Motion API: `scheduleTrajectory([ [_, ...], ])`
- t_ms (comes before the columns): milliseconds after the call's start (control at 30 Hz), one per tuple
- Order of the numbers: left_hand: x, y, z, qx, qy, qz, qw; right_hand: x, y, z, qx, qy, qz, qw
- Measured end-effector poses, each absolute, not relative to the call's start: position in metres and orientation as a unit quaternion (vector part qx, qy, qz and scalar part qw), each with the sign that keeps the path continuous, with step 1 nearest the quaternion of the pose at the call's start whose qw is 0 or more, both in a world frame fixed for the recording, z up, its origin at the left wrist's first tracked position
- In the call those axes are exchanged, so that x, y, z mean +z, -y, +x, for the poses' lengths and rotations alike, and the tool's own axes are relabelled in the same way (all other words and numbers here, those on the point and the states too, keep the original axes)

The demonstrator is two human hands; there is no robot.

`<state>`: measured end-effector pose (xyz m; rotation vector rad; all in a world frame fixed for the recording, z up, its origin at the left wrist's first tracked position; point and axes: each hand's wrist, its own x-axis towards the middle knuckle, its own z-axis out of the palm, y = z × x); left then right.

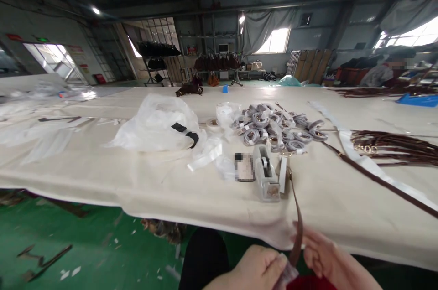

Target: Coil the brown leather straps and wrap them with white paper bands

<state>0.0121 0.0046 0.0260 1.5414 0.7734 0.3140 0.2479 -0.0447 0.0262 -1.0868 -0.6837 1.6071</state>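
Note:
My left hand [255,268] and my right hand [325,258] meet at the bottom edge, below the table's front. Both pinch a brown leather strap [297,217] that runs up from my fingers to the table edge. A bit of clear wrapping sits between my left fingers and the strap. Just beyond on the table stands a grey tape dispenser [266,172]. Behind it lies a heap of coiled wrapped straps [273,128].
A long cream-covered table [102,171] fills the view. On it lie a clear plastic bag [157,123], a small tape roll [214,123], loose brown straps [393,146] at right and a white ribbon [362,157]. Green floor [68,244] lies at lower left. A person works far right.

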Motion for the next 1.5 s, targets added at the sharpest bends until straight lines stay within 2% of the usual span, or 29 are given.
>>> scheduleTrajectory([
  [100,0.052,-0.008,0.022,0.14,-0.337,0.646,0.67,0.04,0.011,0.256,0.619,0.182,-0.44,0.624],
  [200,0.077,-0.015,0.034,0.164,-0.324,0.645,0.673,0.072,-0.011,0.263,0.567,0.185,-0.462,0.657],
  [267,0.094,-0.021,0.043,0.201,-0.315,0.647,0.665,0.098,-0.015,0.262,0.515,0.275,-0.492,0.646],
  [400,0.13,-0.037,0.061,0.313,-0.297,0.65,0.625,0.143,-0.011,0.245,0.292,0.526,-0.557,0.573],
  [467,0.146,-0.043,0.07,0.35,-0.288,0.65,0.61,0.163,-0.012,0.238,0.232,0.59,-0.55,0.543],
  [533,0.153,-0.047,0.077,0.353,-0.29,0.665,0.591,0.181,-0.018,0.238,0.275,0.569,-0.519,0.575],
  [633,0.148,-0.051,0.087,0.314,-0.306,0.732,0.521,0.204,-0.032,0.247,0.373,0.426,-0.458,0.686],
  [700,0.143,-0.054,0.092,0.308,-0.323,0.761,0.471,0.213,-0.037,0.251,0.39,0.386,-0.437,0.712],
  [767,0.147,-0.057,0.097,0.335,-0.334,0.745,0.471,0.216,-0.035,0.245,0.392,0.427,-0.442,0.685],
  [900,0.18,-0.057,0.099,0.409,-0.281,0.703,0.509,0.219,-0.021,0.219,0.427,0.515,-0.468,0.577],
  [967,0.195,-0.055,0.097,0.414,-0.256,0.711,0.507,0.223,-0.018,0.214,0.434,0.517,-0.464,0.574],
  [1033,0.199,-0.053,0.094,0.393,-0.253,0.715,0.52,0.227,-0.02,0.217,0.401,0.502,-0.455,0.616],
  [1100,0.195,-0.051,0.093,0.374,-0.259,0.713,0.533,0.229,-0.022,0.224,0.367,0.509,-0.456,0.631],
  [1200,0.184,-0.05,0.093,0.37,-0.266,0.711,0.535,0.226,-0.022,0.227,0.372,0.544,-0.461,0.595],
  [1500,0.157,-0.049,0.086,0.357,-0.244,0.648,0.627,0.183,-0.016,0.209,0.498,0.537,-0.486,0.476],
])
